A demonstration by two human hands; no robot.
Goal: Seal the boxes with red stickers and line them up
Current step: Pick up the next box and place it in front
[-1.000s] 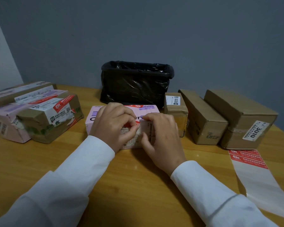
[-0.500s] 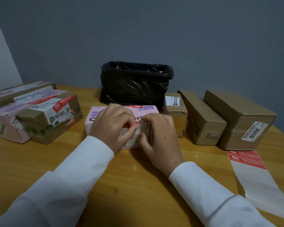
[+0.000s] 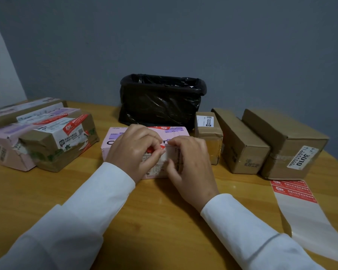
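Note:
A pink box (image 3: 115,138) lies in the middle of the wooden table, and both my hands are on its near face. My left hand (image 3: 134,152) has curled fingers and pinches a red sticker (image 3: 154,150) against the box. My right hand (image 3: 190,162) presses on the front beside it, fingers bent over the edge. A sticker sheet (image 3: 295,193) with two red stickers at its top lies at the right. Three brown boxes (image 3: 242,145) stand in a row at the right. Sealed boxes (image 3: 53,137) with red stickers sit at the left.
A black bin lined with a bag (image 3: 160,102) stands behind the pink box against the grey wall. The table (image 3: 154,217) has bare wood in front of my arms. The sticker sheet's white backing runs toward the right front edge.
My fingers have shifted slightly on the sticker at the box's front edge. The boxes have not moved.

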